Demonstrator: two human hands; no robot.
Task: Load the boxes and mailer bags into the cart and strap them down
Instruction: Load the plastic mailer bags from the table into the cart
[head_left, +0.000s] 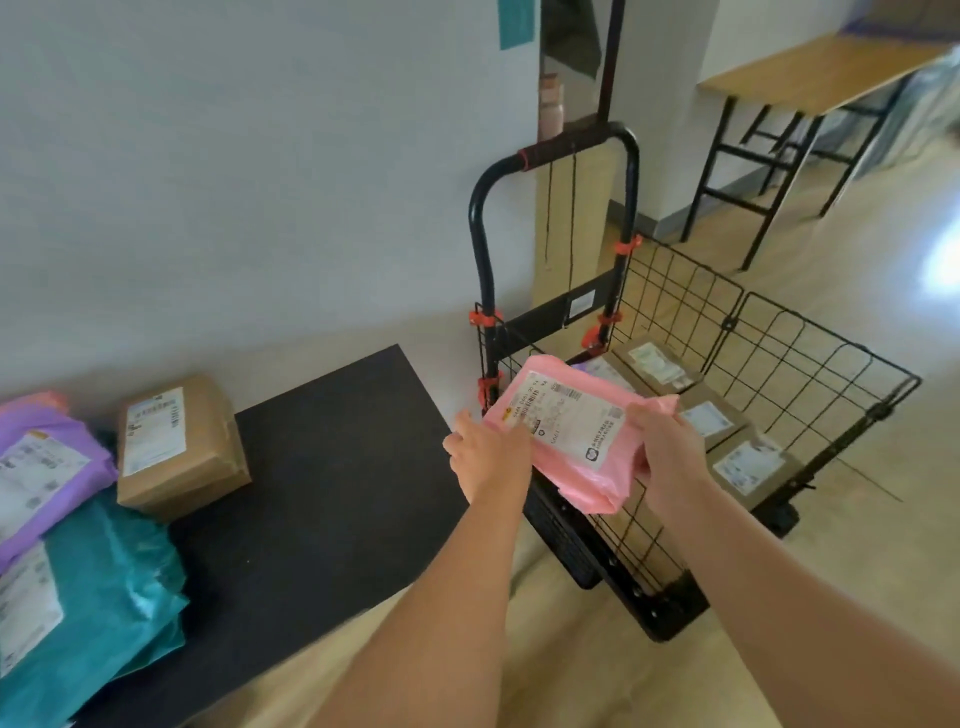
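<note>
Both my hands hold a pink mailer bag (563, 431) with a white label above the near edge of the black wire cart (810, 364). My left hand (485, 449) grips its left end and my right hand (667, 447) grips its right end. Several brown boxes (748, 462) with labels lie in a row inside the cart, with a purple bag (597, 370) partly hidden behind the pink one. On the black table (337, 467) to the left sit one brown box (176, 441), a purple mailer bag (47, 467) and a teal mailer bag (88, 587).
The cart's tall black handle (556, 150) stands against the grey wall, with thin cords hanging from it. A wooden table with black legs (810, 78) stands at the back right. Light wooden floor surrounds the cart.
</note>
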